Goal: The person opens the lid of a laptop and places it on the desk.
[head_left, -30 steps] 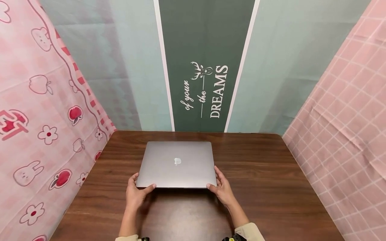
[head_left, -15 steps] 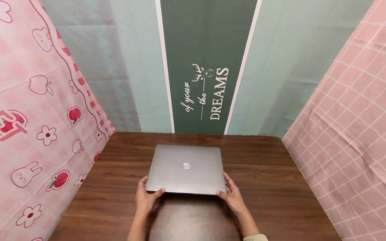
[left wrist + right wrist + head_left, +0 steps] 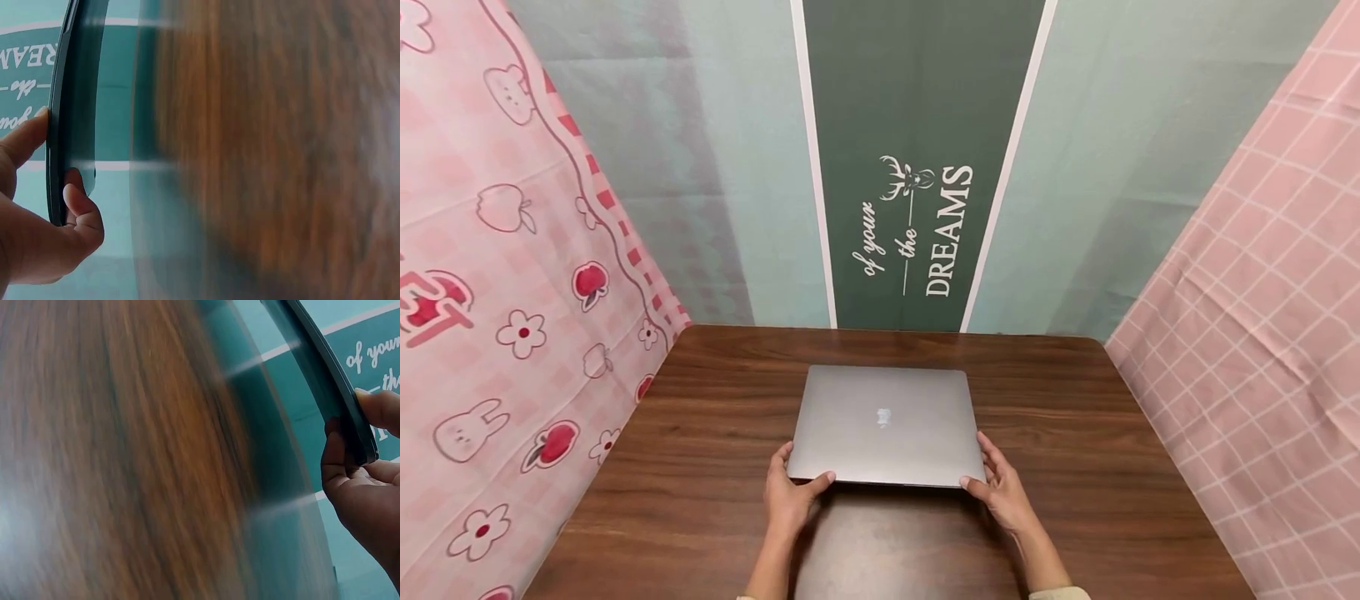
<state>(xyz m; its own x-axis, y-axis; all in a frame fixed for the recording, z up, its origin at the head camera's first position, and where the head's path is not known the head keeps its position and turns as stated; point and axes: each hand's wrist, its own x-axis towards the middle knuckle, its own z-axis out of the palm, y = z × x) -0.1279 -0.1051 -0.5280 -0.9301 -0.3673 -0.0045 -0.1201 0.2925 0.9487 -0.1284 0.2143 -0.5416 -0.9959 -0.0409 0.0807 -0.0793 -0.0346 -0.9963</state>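
Note:
A closed grey laptop (image 3: 883, 442) with an apple logo on its lid is held level over the brown table. My left hand (image 3: 792, 497) grips its near left corner, thumb on the lid's front edge and fingers curled under the side. At the near right corner my right hand (image 3: 1003, 497) holds it the same way. Both wrist views show the laptop edge-on, with the left hand (image 3: 56, 231) and the right hand (image 3: 369, 494) pinching it between thumb and fingers. In both of those views the laptop stands apart from the tabletop.
The wooden table (image 3: 700, 467) has rounded far corners. Behind it hangs a green cloth (image 3: 917, 100) with white lettering. A pink patterned cloth (image 3: 467, 333) borders the left side and a pink grid cloth (image 3: 1262, 333) the right.
Both hands have carried the laptop to the right and slightly nearer, keeping the same grip on its corners. The head view has shifted a little.

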